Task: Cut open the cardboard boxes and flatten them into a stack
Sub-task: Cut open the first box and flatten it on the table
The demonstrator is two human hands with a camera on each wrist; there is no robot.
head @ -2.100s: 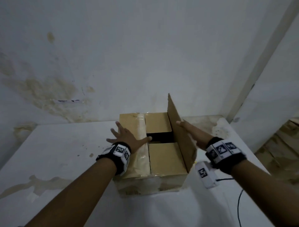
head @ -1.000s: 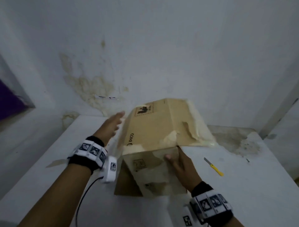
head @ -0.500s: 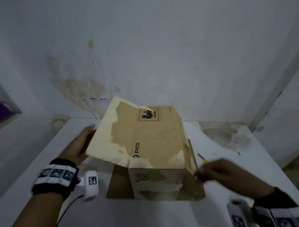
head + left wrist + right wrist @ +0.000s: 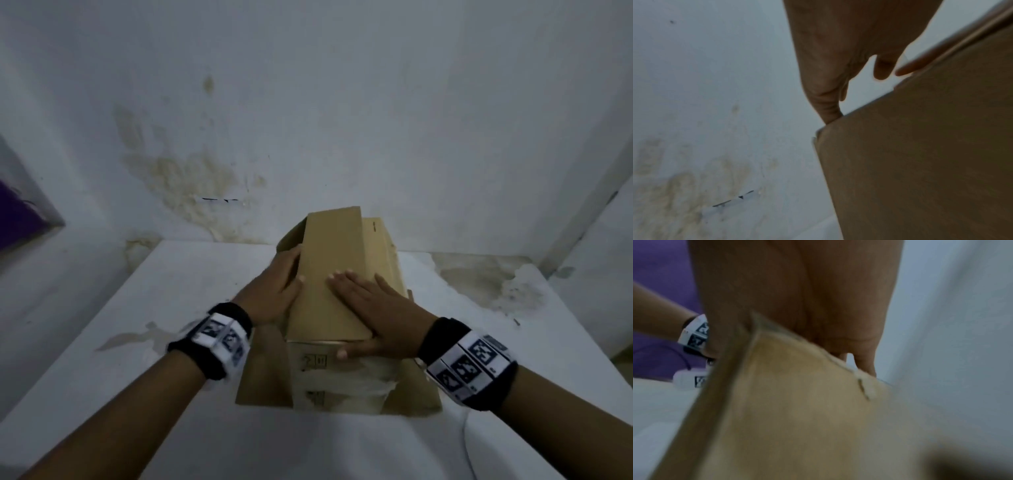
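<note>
A brown cardboard box (image 4: pixel 308 373) stands on the white table (image 4: pixel 171 308), with a long flap (image 4: pixel 332 267) folded over its top. My left hand (image 4: pixel 274 287) lies against the flap's left edge, thumb on top and fingers hidden behind it. In the left wrist view the left hand (image 4: pixel 828 56) has straight fingers touching the cardboard (image 4: pixel 920 146) at its edge. My right hand (image 4: pixel 373 305) presses flat on the flap, thumb down over the front edge. In the right wrist view the right hand (image 4: pixel 807 296) lies on the blurred cardboard (image 4: pixel 797 402).
Two bottom flaps lie spread on the table, one on the left (image 4: pixel 263 370) and one on the right (image 4: pixel 414 390). A stained white wall (image 4: pixel 308 120) rises close behind the box. A purple surface (image 4: pixel 17 212) shows at far left. A thin cable (image 4: pixel 467 442) trails near my right wrist.
The box has been turned over and set down. The left flap that my left hand held raised now lies folded over the top, and my right hand has come onto it.
</note>
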